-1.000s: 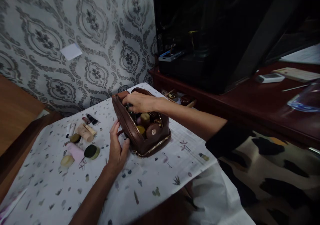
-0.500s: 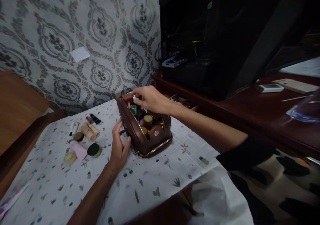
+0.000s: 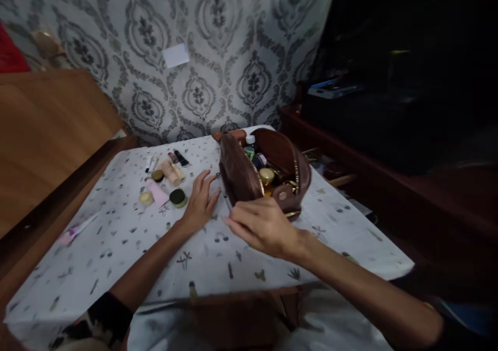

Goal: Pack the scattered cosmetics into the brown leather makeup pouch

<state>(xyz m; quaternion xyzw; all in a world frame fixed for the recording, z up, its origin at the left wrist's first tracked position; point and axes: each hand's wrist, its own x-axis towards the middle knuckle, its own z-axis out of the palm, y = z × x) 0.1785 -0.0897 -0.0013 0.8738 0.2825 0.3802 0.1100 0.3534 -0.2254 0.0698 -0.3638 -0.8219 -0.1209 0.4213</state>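
A brown bag [image 3: 237,177] stands unzipped on the table, with bottles and jars inside, among them a white-capped bottle [image 3: 250,140] and a gold-lidded jar [image 3: 266,176]. My right hand [image 3: 266,226] is in front of the bag with its fingers pinched together. Something thin and pale shows at those fingertips, too blurred to name. To the left of the bag, my left hand [image 3: 202,200] hovers low over the cloth, fingers apart and holding nothing. Beside it are a dark green-lidded jar [image 3: 178,198] and a pink tube [image 3: 157,192].
The patterned white cloth [image 3: 128,268] covers the table. Beige tubes [image 3: 170,173], a black tube [image 3: 181,158] and a pale jar [image 3: 146,199] lie at the left. A wooden panel [image 3: 54,133] stands far left, and a dark red desk [image 3: 373,195] at the right.
My right hand has come out of the bag and moved toward me. My left hand has left the bag's side. The view has turned, and the bag's opening looks wider.
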